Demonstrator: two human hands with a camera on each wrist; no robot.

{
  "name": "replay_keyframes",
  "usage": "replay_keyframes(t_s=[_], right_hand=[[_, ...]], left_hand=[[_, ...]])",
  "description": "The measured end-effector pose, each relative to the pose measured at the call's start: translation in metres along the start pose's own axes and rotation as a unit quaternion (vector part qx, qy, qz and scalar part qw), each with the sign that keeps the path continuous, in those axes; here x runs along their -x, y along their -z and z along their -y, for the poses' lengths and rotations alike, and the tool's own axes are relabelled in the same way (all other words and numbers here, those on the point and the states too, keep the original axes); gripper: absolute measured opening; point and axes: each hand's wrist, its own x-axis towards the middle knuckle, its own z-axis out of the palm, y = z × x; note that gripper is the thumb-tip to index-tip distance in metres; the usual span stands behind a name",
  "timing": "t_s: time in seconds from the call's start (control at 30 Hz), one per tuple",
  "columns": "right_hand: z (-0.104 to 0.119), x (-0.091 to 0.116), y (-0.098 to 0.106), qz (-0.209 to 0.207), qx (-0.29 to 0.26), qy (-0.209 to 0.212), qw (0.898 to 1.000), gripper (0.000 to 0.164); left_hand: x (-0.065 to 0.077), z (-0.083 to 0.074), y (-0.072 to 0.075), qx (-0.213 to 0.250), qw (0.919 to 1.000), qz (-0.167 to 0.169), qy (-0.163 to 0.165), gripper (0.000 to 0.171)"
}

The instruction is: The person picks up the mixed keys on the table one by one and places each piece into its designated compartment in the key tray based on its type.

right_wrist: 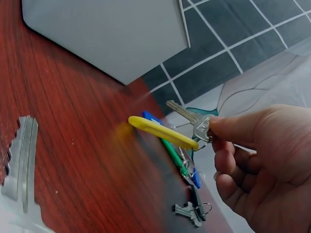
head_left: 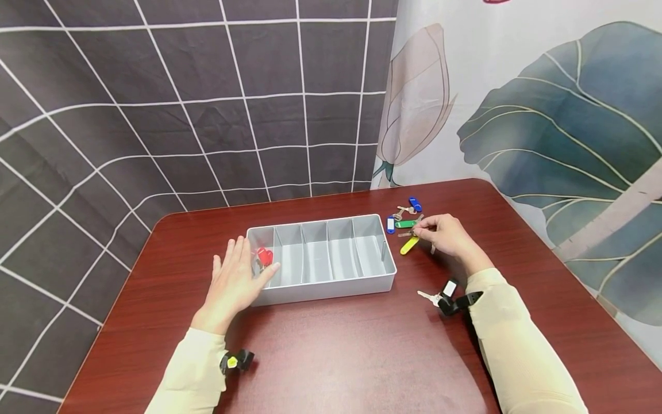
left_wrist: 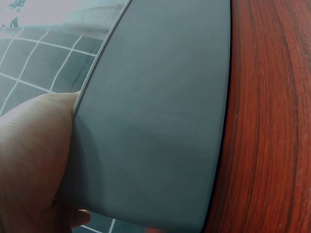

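My right hand [head_left: 442,234] pinches a silver key [right_wrist: 200,127] between thumb and fingers. From the key's ring hangs a yellow key tag [right_wrist: 160,132], held over the table right of the grey divided tray [head_left: 326,286]. My left hand [head_left: 235,282] rests on the tray's left end, its fingers straight along the rim and its thumb across the front edge. Inside the leftmost compartment lie red key tags [head_left: 265,256]. Close by my right fingertips are a green key tag [head_left: 405,224] and two blue key tags, one by the tray [head_left: 390,225] and one farther back [head_left: 415,204].
Nearer me, a key [head_left: 429,297] with a black tag [head_left: 449,288] lies by my right wrist. More keys [head_left: 403,212] lie among the blue and green tags. Thin dividers [head_left: 328,247] split the tray. Behind the brown table [head_left: 331,351] hangs a dark grid-patterned curtain [head_left: 269,63].
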Motion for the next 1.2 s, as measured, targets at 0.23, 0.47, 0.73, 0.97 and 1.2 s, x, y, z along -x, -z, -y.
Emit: replay_keyframes(t_s=[0.23,0.47,0.73,0.97,1.2], right_hand=[[0.006,0.002,0.002,-0.023,0.005,0.012,1.0,0.025],[0.015,0.005,0.005,-0.046,0.004,0.03,0.999,0.028],[0.025,0.008,0.006,-0.071,-0.011,0.054,0.996,0.032],[0.034,0.011,0.007,-0.088,-0.013,0.074,0.993,0.033],[0.045,0.016,0.007,-0.096,-0.025,0.08,0.992,0.032]], left_hand=[[0.0,0.001,-0.001,0.002,1.0,-0.001,-0.001,0.109],[0.0,0.001,-0.001,0.003,1.0,0.003,0.003,0.109],[0.0,0.002,-0.001,0.004,1.0,0.004,0.003,0.109],[0.0,0.003,0.0,0.005,1.0,0.004,0.003,0.11],[0.0,0.002,0.0,0.009,0.9999,0.005,0.005,0.111]])
